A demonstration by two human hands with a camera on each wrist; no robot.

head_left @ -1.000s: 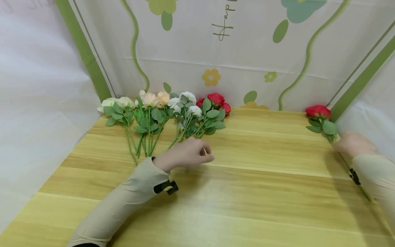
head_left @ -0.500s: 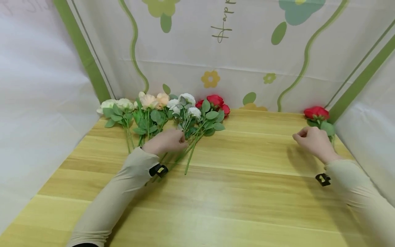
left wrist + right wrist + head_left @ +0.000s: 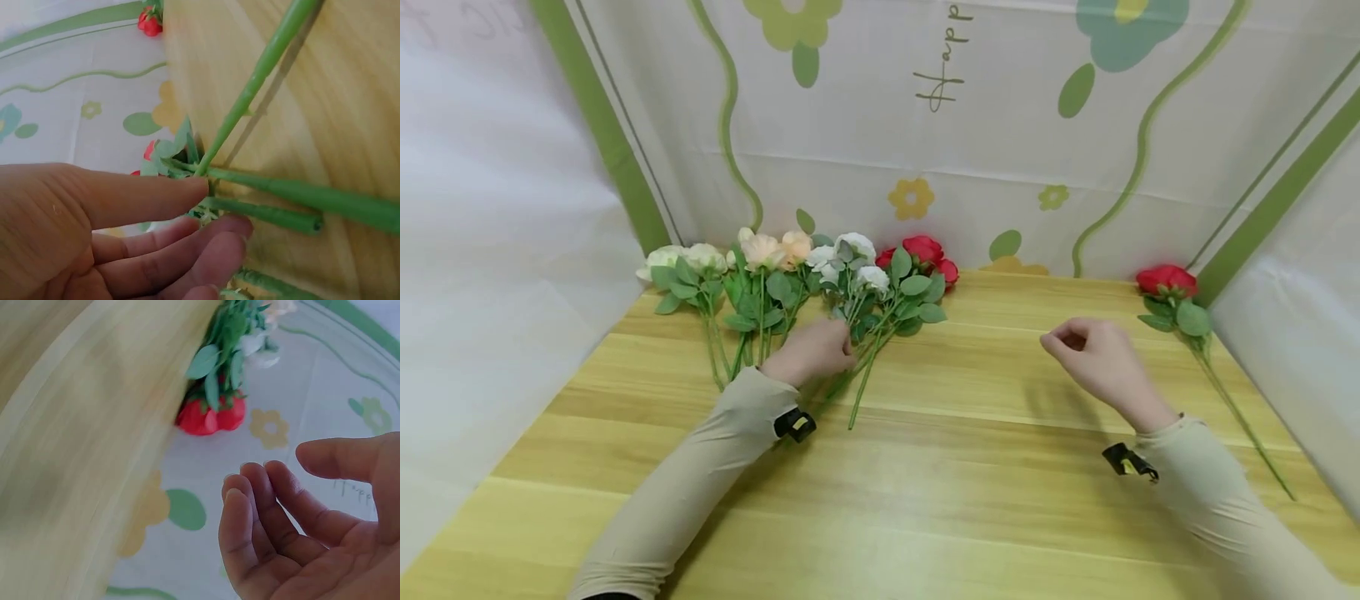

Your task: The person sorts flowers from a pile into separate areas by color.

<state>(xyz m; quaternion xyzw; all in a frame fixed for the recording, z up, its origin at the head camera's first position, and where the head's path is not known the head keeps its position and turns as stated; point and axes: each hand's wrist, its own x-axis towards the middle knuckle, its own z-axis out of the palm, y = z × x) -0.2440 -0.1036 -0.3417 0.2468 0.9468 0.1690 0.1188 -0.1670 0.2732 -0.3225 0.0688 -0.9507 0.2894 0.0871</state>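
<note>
My left hand is at the stems of the white flowers and red roses. In the left wrist view, thumb and bent fingers lie around the green stems, with a gap between their tips; the thumb tip seems to touch a stem. Over the middle right of the table, my right hand hovers with loosely curled fingers and holds nothing. A single red rose lies at the right edge, its leafy stem pointing towards me.
Peach flowers and cream flowers lie left of the white ones, stems towards me. A printed cloth stands behind the wooden table. White cloth hangs on the right.
My right hand has left the single red rose, which stays on the table, and moved left. My left hand has shifted left to the stems of the white and red flowers.
</note>
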